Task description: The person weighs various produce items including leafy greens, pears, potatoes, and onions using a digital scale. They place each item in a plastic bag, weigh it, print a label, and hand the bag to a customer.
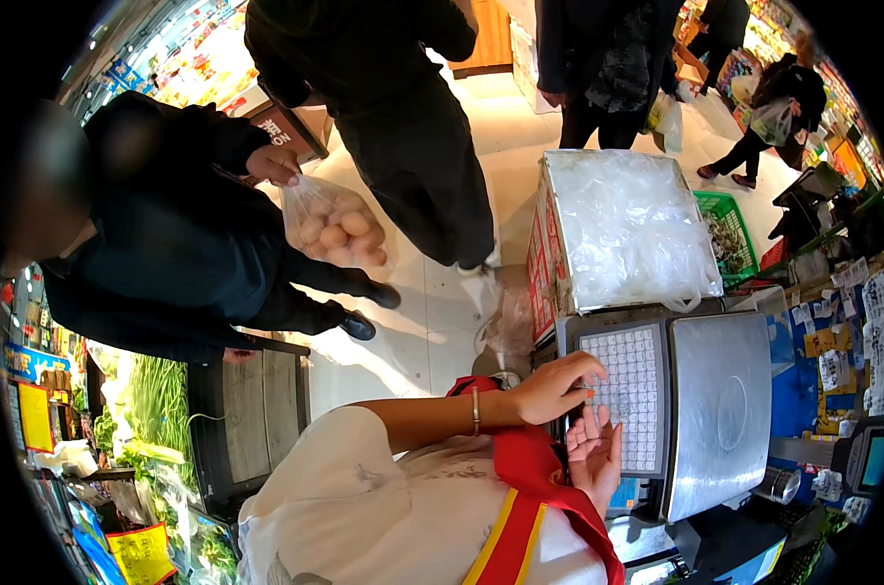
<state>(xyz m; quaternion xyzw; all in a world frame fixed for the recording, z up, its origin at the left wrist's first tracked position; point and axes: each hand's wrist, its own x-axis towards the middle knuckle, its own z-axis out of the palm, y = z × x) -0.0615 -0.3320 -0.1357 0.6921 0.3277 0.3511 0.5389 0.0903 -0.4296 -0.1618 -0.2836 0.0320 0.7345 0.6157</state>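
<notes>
My left hand (pixel 559 386), with a bracelet on its wrist, hangs palm down over the edge of a scale's white keypad (pixel 621 395), its fingers bent and apart. Just below it my right hand (pixel 595 453) is turned palm up with the fingers spread. Neither hand holds anything that I can see. Right of the keypad lies the scale's steel weighing plate (pixel 720 417), with nothing on it. A pile of clear plastic bags (pixel 632 219) covers the box top beyond the scale. A red apron (pixel 529 468) with a yellow-edged strap crosses my white top.
At the left a person in dark clothes holds a clear bag of round, light-brown produce (pixel 339 227). Another person (pixel 412 131) stands close by, others farther back. Green vegetables (pixel 153 409) lie at the lower left. A green basket (pixel 731 238) stands beside the bag pile; a small screen (pixel 877 461) is far right.
</notes>
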